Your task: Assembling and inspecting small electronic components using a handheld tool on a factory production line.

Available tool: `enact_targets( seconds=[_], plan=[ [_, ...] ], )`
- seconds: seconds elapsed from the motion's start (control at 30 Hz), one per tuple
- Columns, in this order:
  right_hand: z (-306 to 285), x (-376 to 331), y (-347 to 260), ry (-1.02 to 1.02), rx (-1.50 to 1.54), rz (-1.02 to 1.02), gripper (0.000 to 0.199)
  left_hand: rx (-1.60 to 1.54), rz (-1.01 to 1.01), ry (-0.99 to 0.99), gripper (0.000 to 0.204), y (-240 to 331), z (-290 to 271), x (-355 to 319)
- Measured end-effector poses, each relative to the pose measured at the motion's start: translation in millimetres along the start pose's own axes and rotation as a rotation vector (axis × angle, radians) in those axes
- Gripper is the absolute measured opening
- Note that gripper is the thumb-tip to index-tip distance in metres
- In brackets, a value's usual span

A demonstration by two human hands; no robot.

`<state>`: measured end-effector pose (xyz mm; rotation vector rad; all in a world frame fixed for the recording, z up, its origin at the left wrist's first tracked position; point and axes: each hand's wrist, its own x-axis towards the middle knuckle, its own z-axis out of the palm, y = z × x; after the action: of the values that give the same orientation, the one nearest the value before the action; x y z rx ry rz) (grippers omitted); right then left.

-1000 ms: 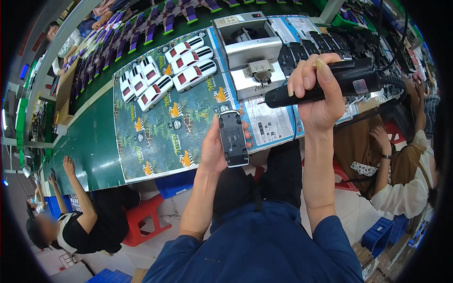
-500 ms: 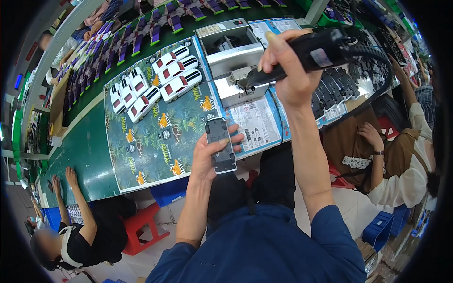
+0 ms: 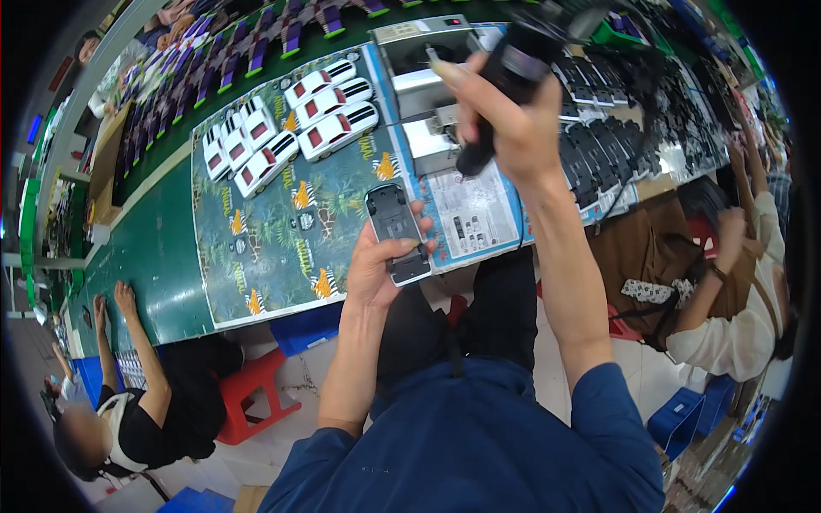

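Note:
My left hand (image 3: 376, 265) holds a toy car (image 3: 397, 232) upside down, its grey underside facing up, just over the near edge of the bench. My right hand (image 3: 506, 128) is raised above it and grips a black electric screwdriver (image 3: 511, 81), its tip pointing down and left toward a grey fixture (image 3: 425, 85). The screwdriver tip is apart from the car. A row of white toy cars with red windows (image 3: 291, 128) lies on a mat with an animal print (image 3: 282, 231) to the left.
A printed instruction sheet (image 3: 470, 214) lies under my hands. Dark car parts (image 3: 599, 162) fill the bench on the right. One person (image 3: 128, 410) sits at my left on a red stool (image 3: 256, 393), another (image 3: 735, 282) at my right. Purple pieces (image 3: 256, 43) line the far side.
My right hand has swung the screwdriver from lying across to pointing downward and moved it left, closer over the car. My left hand has kept the car nearly still.

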<state>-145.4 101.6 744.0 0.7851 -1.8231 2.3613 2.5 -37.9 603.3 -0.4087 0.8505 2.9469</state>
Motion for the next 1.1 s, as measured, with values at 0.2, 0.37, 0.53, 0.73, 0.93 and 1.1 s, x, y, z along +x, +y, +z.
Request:
enact_targets(
  seconds=[0.2, 0.37, 0.53, 0.73, 0.93, 1.1],
  plan=[
    [2.7, -56.7, -25.0, -0.058, 0.509, 0.077, 0.015, -0.006, 0.029, 0.078, 0.06, 0.1, 5.1, 0.8],
    [18.1, -78.7, -33.5, -0.112, 0.534, 0.11, 0.015, -0.049, 0.013, 0.068, 0.06, -0.7, 4.7, 2.7],
    [19.7, -83.2, -24.5, -0.217, 0.371, 0.089, 0.018, -0.064, 0.0, 0.071, 0.059, 1.1, 8.0, -0.5],
    [24.8, -87.9, -20.4, -0.283, 0.216, 0.062, 0.021, -0.198, -0.086, 0.063, 0.055, 0.9, 6.0, 2.6],
    [26.2, -84.8, -16.4, -0.324, 0.342, 0.13, 0.026, -0.214, -0.094, 0.045, 0.05, 9.4, 31.8, -5.2],
    [24.2, -84.9, -13.2, -0.337, 0.377, 0.086, 0.026, -0.21, -0.096, 0.021, 0.05, 8.6, 35.7, -6.4]
  ],
)
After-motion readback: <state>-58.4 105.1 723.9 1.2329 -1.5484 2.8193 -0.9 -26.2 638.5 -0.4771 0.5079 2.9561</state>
